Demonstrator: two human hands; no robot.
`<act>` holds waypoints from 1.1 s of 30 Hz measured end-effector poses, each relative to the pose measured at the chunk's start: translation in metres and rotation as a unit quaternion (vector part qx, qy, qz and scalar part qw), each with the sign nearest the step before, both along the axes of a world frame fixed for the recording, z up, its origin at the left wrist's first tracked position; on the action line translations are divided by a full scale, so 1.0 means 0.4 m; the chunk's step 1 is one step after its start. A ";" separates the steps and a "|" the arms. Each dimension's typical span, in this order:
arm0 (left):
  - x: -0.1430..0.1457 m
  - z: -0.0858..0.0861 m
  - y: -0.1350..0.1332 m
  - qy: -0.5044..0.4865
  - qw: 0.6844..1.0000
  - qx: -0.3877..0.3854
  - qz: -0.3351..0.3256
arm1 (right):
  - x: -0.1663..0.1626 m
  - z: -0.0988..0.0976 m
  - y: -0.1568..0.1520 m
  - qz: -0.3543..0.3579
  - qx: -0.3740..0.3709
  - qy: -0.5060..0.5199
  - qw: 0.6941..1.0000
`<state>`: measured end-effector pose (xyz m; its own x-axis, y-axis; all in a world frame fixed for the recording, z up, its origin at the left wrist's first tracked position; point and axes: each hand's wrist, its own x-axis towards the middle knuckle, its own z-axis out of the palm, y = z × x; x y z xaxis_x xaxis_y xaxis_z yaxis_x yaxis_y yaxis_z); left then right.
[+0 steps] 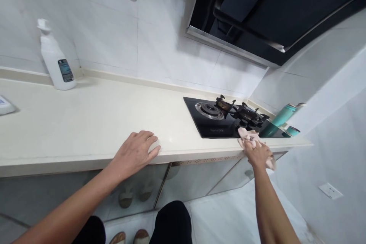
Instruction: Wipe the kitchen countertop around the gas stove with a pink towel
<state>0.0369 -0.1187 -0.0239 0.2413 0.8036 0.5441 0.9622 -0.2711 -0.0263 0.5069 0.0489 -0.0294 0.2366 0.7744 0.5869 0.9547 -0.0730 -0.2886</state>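
My left hand rests on the front edge of the cream countertop, its fingers a little apart and nothing in it. Over to the right, my right hand grips a crumpled pale pink cloth at the front edge of the black gas stove. Part of the cloth hangs out below that hand. On the stove, pan supports are bunched around the right burner, while the left burner has none over it.
A white spray bottle stands against the wall at left, near a white object cut off by the frame. Green cylinders stand right of the stove, beside a small green container. A black range hood juts out above.
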 end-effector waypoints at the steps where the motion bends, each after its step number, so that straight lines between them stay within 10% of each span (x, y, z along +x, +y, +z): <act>1: 0.002 0.002 -0.001 -0.006 1.000 -0.004 0.000 | -0.025 -0.010 0.001 0.001 0.004 -0.006 1.000; 6: 0.010 0.018 -0.007 -0.035 0.999 -0.038 -0.008 | -0.256 -0.091 -0.101 0.085 0.058 -0.017 0.995; 10: -0.001 0.030 -0.008 -0.132 0.988 -0.070 -0.027 | -0.551 -0.127 -0.278 0.290 0.181 0.017 0.939; 16: -0.055 0.038 0.003 -0.380 0.915 -0.132 -0.023 | -0.804 -0.151 -0.433 0.453 0.190 -0.014 0.871; 25: -0.058 0.049 -0.006 -0.389 0.907 -0.160 0.025 | -0.511 -0.127 -0.264 0.415 0.172 -0.089 0.889; 33: -0.026 0.059 -0.001 -0.310 0.940 -0.143 0.023 | -0.124 -0.013 -0.016 0.125 -0.021 -0.008 0.992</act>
<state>0.0265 -0.1193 -0.0002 -0.0901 0.9398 0.3295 0.7789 -0.1396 0.6114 0.4571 0.0425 -0.0345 0.0256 0.8316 0.5547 0.9486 0.1548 -0.2759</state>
